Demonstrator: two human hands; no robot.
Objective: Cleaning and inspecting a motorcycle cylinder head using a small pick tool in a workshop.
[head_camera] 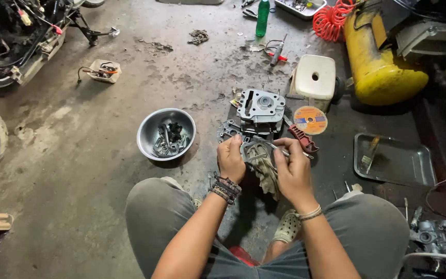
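Note:
I am squatting over a stained concrete floor. My left hand [231, 158] grips a small grey metal engine part [250, 148] held between both hands. My right hand [293, 169] holds a thin metal tool [280, 150] against that part, and a dirty grey rag [265, 168] hangs beneath them. Just beyond my hands a grey engine cylinder head [260, 107] sits on the floor, with a flat dark gasket [226, 130] beside it.
A steel bowl [149, 132] of small parts sits to the left. A cutting disc [310, 120], red-handled tool [302, 137], white plastic stool [314, 77], yellow compressor tank [377, 57] and metal tray [396, 160] lie to the right. A motorcycle [11, 36] stands far left.

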